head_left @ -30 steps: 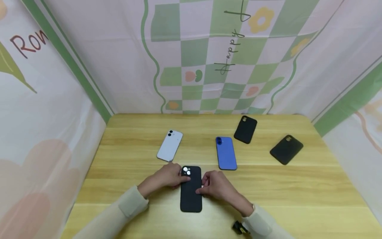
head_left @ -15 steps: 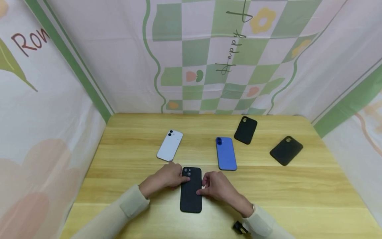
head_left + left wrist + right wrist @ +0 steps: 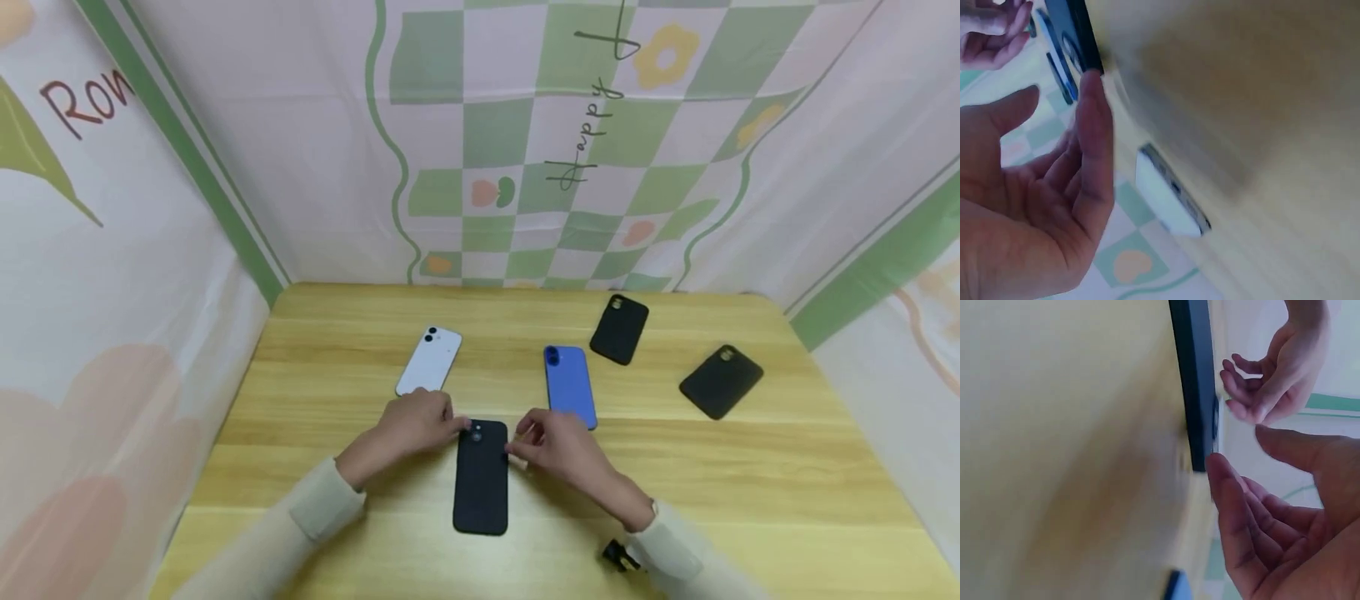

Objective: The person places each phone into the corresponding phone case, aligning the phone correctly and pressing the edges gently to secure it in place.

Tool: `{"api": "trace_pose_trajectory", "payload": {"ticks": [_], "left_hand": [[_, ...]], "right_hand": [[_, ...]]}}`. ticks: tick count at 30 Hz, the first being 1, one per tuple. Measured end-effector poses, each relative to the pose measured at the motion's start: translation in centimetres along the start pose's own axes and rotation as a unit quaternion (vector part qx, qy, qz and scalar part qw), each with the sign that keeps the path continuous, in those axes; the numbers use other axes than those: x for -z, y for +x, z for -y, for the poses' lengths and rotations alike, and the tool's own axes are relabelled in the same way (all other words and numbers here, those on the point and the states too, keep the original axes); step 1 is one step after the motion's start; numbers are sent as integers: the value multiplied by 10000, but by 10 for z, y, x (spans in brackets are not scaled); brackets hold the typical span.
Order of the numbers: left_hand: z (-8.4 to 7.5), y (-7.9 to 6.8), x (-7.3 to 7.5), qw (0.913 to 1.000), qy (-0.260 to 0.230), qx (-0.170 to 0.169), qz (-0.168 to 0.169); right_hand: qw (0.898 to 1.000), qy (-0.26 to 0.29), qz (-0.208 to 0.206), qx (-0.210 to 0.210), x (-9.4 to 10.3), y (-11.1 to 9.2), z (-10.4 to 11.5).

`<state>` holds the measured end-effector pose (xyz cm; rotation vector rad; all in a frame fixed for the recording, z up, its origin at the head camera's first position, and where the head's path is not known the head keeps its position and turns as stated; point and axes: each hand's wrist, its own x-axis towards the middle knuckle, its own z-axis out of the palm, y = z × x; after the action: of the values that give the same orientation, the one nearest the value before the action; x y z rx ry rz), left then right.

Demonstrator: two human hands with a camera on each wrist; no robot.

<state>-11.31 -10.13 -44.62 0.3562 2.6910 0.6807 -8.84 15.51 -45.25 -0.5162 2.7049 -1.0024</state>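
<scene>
A phone [image 3: 482,492] that looks to be in a black case lies back up on the table, its camera lenses at the far left corner. My left hand [image 3: 418,422] is beside that corner; in the left wrist view its thumb and index finger are spread apart, the index fingertip [image 3: 1092,84] at the phone's corner. At the phone's right edge is my right hand [image 3: 562,450], its thumb and index finger also parted in the right wrist view. Whether either fingertip touches the phone I cannot tell. The right hand partly covers a blue phone [image 3: 567,379].
Just beyond the left hand lies a white phone [image 3: 431,358]. Two black phone cases rest farther right, one case [image 3: 619,329] near the back edge and another case [image 3: 722,382] to its right. A small black object [image 3: 618,556] is by the right cuff. Printed curtains stand around the wooden table [image 3: 787,500].
Both hands have let go of the black phone's sides and moved slightly away, toward its far end. The phone has stayed in place.
</scene>
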Motion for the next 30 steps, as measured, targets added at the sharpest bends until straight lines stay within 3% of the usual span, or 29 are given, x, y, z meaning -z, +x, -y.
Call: {"api": "trace_pose_trajectory", "payload": {"ticks": [7,10,15,22,30], "left_hand": [[10,6,18,9908,314,310,-1278],[18,7,24,9865,457,571,-1465],[29,9,32,9868,674,848,-1208],[37,20,38,9891,601,975,-927],[39,35,32,9887,750,1190,-522]], "right_hand": [[9953,-647,-714,75,41,13,-13],[9919,-910,-888,-16,61,24,-25],[9882,-1155,-880,-480,97,44,-53],[9802,-1390,-781,-1176,145,71,-107],[9624,-1493,-305,-2251,175,88,-167]]}}
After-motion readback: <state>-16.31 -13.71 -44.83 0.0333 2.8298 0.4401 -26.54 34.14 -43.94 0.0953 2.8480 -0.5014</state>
